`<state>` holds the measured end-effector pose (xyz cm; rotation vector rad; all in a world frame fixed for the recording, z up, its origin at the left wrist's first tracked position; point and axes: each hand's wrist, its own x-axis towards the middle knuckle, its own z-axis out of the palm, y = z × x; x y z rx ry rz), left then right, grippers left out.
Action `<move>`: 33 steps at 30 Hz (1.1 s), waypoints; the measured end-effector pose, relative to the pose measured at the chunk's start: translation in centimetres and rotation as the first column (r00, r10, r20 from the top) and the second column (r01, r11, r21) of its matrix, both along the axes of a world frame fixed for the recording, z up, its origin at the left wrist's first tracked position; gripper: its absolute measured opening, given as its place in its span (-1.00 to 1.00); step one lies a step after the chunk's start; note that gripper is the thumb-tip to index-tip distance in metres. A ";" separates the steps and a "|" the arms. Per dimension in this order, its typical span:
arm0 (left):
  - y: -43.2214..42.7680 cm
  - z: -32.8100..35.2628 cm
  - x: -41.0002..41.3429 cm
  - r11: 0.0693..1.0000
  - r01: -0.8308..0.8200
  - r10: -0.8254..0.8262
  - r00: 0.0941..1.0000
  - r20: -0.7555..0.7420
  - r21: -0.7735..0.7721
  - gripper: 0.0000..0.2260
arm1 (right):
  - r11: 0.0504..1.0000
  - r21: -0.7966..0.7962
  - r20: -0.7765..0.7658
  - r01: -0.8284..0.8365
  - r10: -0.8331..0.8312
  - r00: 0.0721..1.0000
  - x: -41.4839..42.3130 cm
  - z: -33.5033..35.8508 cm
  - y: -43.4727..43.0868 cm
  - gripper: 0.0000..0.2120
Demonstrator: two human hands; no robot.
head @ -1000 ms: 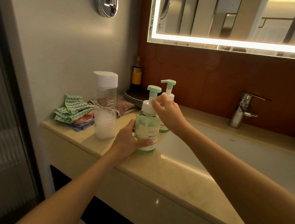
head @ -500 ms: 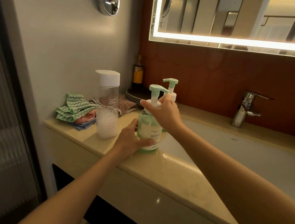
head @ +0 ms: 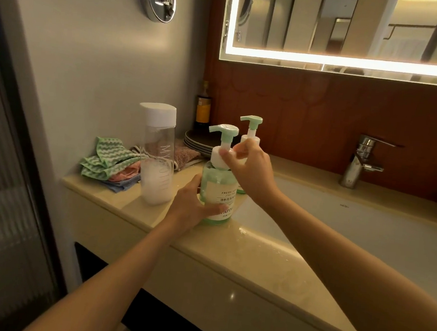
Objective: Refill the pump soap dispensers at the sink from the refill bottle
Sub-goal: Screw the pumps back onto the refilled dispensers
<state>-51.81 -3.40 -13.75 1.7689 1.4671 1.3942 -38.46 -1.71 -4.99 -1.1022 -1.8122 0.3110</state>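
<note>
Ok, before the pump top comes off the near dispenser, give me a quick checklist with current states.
1. Left hand steadying the near dispenser: ok, wrapped around its body.
2. Right hand grip on the white collar: ok, fingers around it.
3. Dispenser upright on the counter: ok.
4. Collar already loosened: cannot tell.
5. Refill bottle in reach, capped, upright: ok, left of the dispenser.
6. Far dispenser clear of the hands: not ok, right behind the right hand.
</note>
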 end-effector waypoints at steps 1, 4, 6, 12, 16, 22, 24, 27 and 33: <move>0.1 0.0 0.0 1.000 -0.002 0.002 1.000 -0.002 -0.006 -0.43 | 0.999 -0.043 -0.021 -0.024 0.023 1.000 -0.2 0.2 0.1 -0.65; 0.1 0.0 0.0 1.000 -0.001 0.001 1.000 -0.002 -0.012 -0.43 | 0.968 -0.171 -0.087 -0.181 0.168 0.982 -1.2 0.2 -0.1 -0.60; 0.1 0.0 0.0 1.000 -0.002 0.002 1.000 -0.007 -0.005 -0.44 | 0.956 -0.181 -0.098 -0.229 0.215 0.972 -1.7 -0.3 -0.5 -0.65; 0.1 0.0 0.1 1.000 0.010 -0.010 1.000 -0.006 -0.010 -0.45 | 0.996 0.088 0.027 0.002 -0.004 1.000 -0.6 -1.2 -0.9 -0.65; 0.1 -0.1 0.0 1.000 0.016 -0.016 1.000 0.000 -0.012 -0.43 | 0.999 -0.011 -0.034 0.030 -0.030 0.999 -1.3 -0.1 0.0 -0.68; 0.0 0.0 -0.1 0.999 0.028 -0.027 0.999 0.020 -0.020 -0.44 | 0.915 -0.222 -0.263 -0.336 0.276 0.924 -1.4 -0.3 -0.4 -0.74; -0.1 0.1 0.0 1.000 0.025 -0.025 0.999 0.026 -0.011 -0.45 | 0.923 -0.174 -0.301 -0.344 0.283 0.910 -1.1 -0.7 -0.5 -0.78; -0.2 0.1 -0.1 1.000 0.026 -0.026 0.999 0.030 -0.011 -0.46 | 0.944 -0.109 -0.212 -0.312 0.285 0.935 -0.8 -0.9 -0.6 -0.79; -0.2 0.1 0.1 1.000 0.002 -0.002 1.000 0.022 0.005 -0.48 | 0.997 -0.051 -0.117 -0.058 0.051 0.992 -1.0 -0.5 -0.4 -0.62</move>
